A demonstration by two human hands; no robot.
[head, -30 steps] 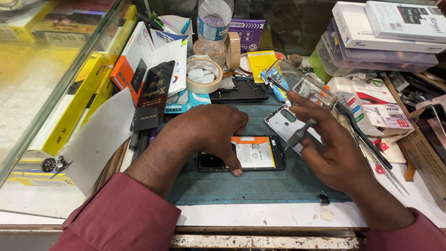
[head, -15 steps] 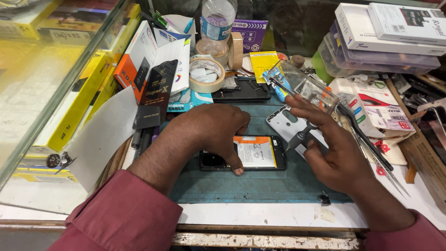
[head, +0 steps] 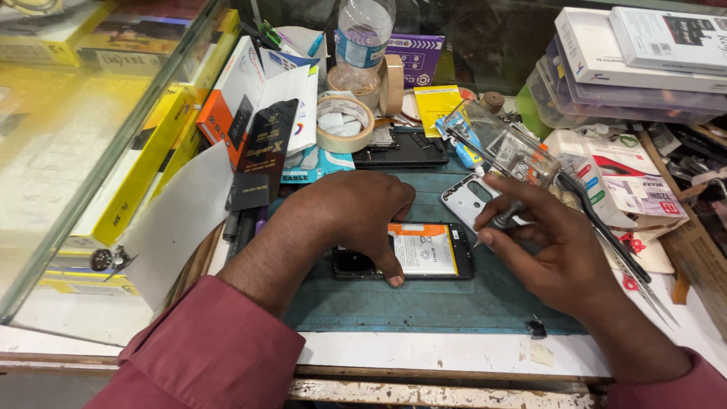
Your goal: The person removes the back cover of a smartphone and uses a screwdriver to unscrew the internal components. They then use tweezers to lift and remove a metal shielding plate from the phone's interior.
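Observation:
An opened phone (head: pixel 424 251) lies face down on the teal work mat (head: pixel 424 303), its white and orange battery exposed. My left hand (head: pixel 356 216) rests over the phone's left end, thumb pressing its front edge. My right hand (head: pixel 556 254) grips a small dark screwdriver (head: pixel 503 217), its tip pointing down at the phone's right end. The phone's grey back cover (head: pixel 468 198) lies on the mat just behind the screwdriver.
A tape roll (head: pixel 344 123), a black phone (head: pixel 401 150), a plastic bottle (head: pixel 363 34) and upright product boxes (head: pixel 261 113) crowd the back. Stacked white boxes (head: pixel 636 53) sit at the right, tweezers (head: pixel 606 235) lie beside my right hand. A glass case wall (head: pixel 91 136) stands left.
My right hand has shifted slightly left and down, bringing the screwdriver tip closer to the phone's right end. My left hand stays on the phone.

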